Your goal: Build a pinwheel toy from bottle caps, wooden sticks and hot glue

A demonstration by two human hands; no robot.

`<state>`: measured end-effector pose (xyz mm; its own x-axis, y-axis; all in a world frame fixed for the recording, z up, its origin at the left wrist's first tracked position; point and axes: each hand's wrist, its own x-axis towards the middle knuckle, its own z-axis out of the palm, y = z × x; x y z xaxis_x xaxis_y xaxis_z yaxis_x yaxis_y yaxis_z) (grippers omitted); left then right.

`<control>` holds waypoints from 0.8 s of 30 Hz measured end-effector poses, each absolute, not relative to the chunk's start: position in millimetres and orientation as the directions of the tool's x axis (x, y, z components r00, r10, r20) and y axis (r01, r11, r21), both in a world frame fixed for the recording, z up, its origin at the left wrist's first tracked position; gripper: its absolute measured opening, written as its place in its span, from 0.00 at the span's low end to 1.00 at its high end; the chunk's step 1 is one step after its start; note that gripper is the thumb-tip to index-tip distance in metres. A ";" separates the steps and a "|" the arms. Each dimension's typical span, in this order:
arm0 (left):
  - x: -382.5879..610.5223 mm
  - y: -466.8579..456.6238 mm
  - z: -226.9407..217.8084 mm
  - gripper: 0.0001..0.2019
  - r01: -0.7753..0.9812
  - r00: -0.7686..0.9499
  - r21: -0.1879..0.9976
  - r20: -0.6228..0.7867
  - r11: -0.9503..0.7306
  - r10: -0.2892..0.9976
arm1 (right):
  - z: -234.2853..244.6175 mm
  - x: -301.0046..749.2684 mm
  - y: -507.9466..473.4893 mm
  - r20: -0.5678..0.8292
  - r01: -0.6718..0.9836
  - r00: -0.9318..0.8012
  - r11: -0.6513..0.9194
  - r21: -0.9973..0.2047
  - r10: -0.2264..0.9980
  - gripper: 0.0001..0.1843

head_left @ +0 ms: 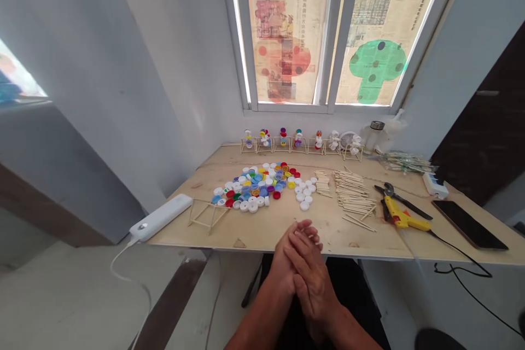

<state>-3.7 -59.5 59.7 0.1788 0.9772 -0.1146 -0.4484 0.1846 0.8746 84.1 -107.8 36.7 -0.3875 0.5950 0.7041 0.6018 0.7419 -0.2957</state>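
At the table's near edge my left hand point(282, 256) and my right hand point(310, 270) rest against each other, neither holding an object. The right lies across the left, its fingers stretched over it. Left fingertips show beyond, slightly bent; that palm is hidden. Ahead of them is a group of white bottle caps point(304, 197), beside a larger spread of coloured caps point(256, 181). Short wooden sticks point(322, 182) and a pile of longer sticks point(353, 192) lie to the right. An open frame of sticks point(208, 215) stands at the left.
Several small cap figures on stick frames point(283, 139) line the back. On the right are a yellow glue gun point(402, 219) with a cord, pliers point(406, 201), a phone point(470, 224), bagged sticks point(406, 162) and a glass jar point(373, 136). A white power strip point(162, 219) overhangs the left edge.
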 end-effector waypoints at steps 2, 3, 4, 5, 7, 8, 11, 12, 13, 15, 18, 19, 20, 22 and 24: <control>-12.9 -49.6 71.7 0.11 -0.675 0.184 0.658 -0.287 0.333 0.940 | 23.9 82.6 -113.8 0.717 0.632 -0.352 0.717 -0.292 0.602 0.29; -17.8 -46.0 77.7 0.09 -0.726 0.176 0.592 -0.333 0.351 0.926 | 17.7 82.3 -117.0 0.719 0.643 -0.346 0.710 -0.287 0.603 0.29; -22.9 -43.5 83.2 0.08 -0.756 0.150 0.561 -0.351 0.336 0.924 | 12.0 82.4 -120.4 0.712 0.646 -0.350 0.707 -0.287 0.609 0.28; -27.6 -42.4 87.9 0.08 -0.777 0.114 0.553 -0.346 0.301 0.931 | 7.3 83.3 -123.7 0.702 0.642 -0.357 0.708 -0.294 0.616 0.26; -34.7 -43.8 93.4 0.08 -0.783 0.033 0.584 -0.305 0.215 0.952 | 1.5 87.5 -129.2 0.680 0.615 -0.375 0.718 -0.326 0.630 0.21; -36.5 -46.1 94.0 0.08 -0.769 -0.004 0.615 -0.279 0.175 0.960 | 0.7 90.8 -130.8 0.673 0.602 -0.369 0.717 -0.352 0.641 0.19; -34.6 -56.2 88.6 0.08 -0.684 -0.068 0.723 -0.196 0.098 0.978 | 5.9 104.5 -129.0 0.665 0.593 -0.263 0.661 -0.460 0.699 0.15; -32.6 -59.5 85.4 0.09 -0.648 -0.073 0.757 -0.173 0.085 0.982 | 9.2 110.0 -126.1 0.661 0.593 -0.212 0.633 -0.498 0.719 0.14; -30.6 -62.4 82.0 0.09 -0.608 -0.079 0.791 -0.152 0.074 0.985 | 12.8 115.7 -122.2 0.648 0.590 -0.161 0.599 -0.542 0.745 0.14; -28.2 -65.7 75.2 0.11 -0.498 -0.093 0.866 -0.112 0.051 0.989 | 19.3 128.1 -111.7 0.581 0.568 -0.069 0.510 -0.646 0.811 0.13; -30.7 -64.6 65.2 0.13 -0.273 -0.109 0.962 -0.045 0.014 0.993 | 22.5 149.2 -91.5 0.444 0.501 0.056 0.359 -0.787 0.894 0.16; -32.9 -63.3 61.4 0.13 -0.199 -0.107 0.980 -0.024 0.002 0.994 | 21.4 157.0 -84.4 0.420 0.497 0.107 0.317 -0.808 0.901 0.18; -35.4 -61.9 57.3 0.14 -0.129 -0.102 0.992 -0.004 -0.010 0.995 | 19.6 165.3 -77.6 0.411 0.515 0.164 0.278 -0.811 0.897 0.19; -40.2 -59.6 47.9 0.15 0.001 -0.061 1.000 0.029 -0.029 0.998 | 15.0 183.2 -66.1 0.409 0.576 0.244 0.208 -0.791 0.879 0.20; -43.8 -58.5 37.6 0.16 0.112 -0.019 0.993 0.047 -0.044 0.999 | 11.1 202.1 -58.4 0.411 0.623 0.296 0.152 -0.767 0.862 0.19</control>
